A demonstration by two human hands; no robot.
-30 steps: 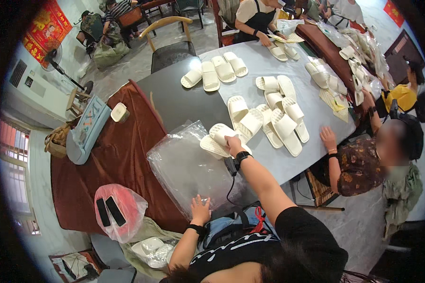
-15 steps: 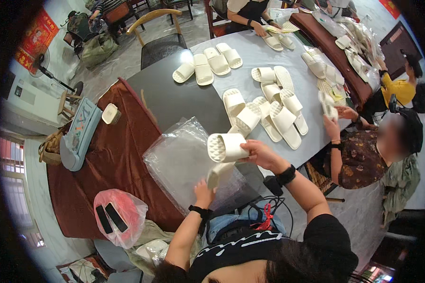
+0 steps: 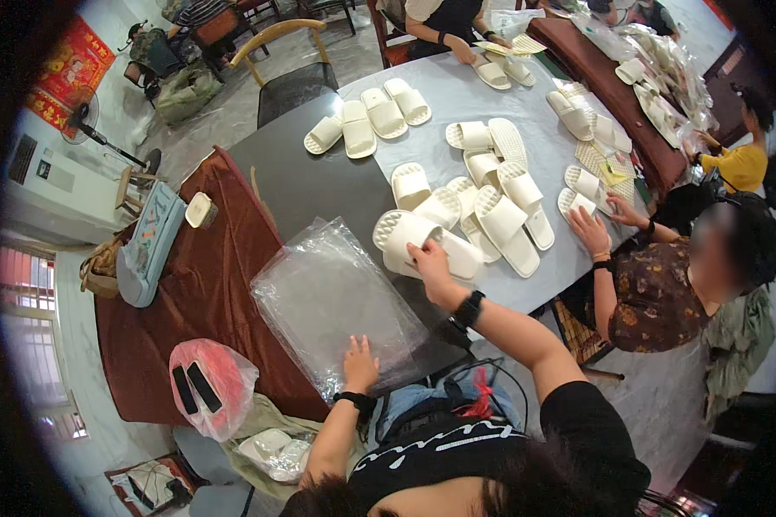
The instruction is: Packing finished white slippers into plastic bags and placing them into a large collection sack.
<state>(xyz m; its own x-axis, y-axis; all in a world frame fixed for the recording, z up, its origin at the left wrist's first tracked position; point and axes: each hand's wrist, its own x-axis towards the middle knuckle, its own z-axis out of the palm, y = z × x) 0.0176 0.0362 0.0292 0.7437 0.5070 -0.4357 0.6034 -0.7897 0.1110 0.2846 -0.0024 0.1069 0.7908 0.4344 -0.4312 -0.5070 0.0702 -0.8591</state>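
Note:
A pair of cream-white slippers [image 3: 402,231] is in my right hand [image 3: 433,274], one pressed against the other, with the thumb and fingers closed on the upper one's side. Below and to the left, my left hand [image 3: 360,364] lies with fingers spread on a stack of clear plastic bags [image 3: 319,297] at the near table edge. Just beyond my right hand, several more cream slippers [image 3: 502,220] overlap in a loose heap. Farther back stands a row of slippers [image 3: 359,129].
A brown cloth [image 3: 190,336] covers the table's left part, with a small tub [image 3: 201,209] and a blue case [image 3: 153,237] on it. A pink bundle in plastic [image 3: 211,392] sits near left. On the right, a co-worker's hands [image 3: 591,231] touch slippers. Another person works at the far side.
My right hand has brought the slippers forward and turned them flatter. My left hand has left the lower slipper and spread out on the bags. The co-worker's slipper has come down onto the table.

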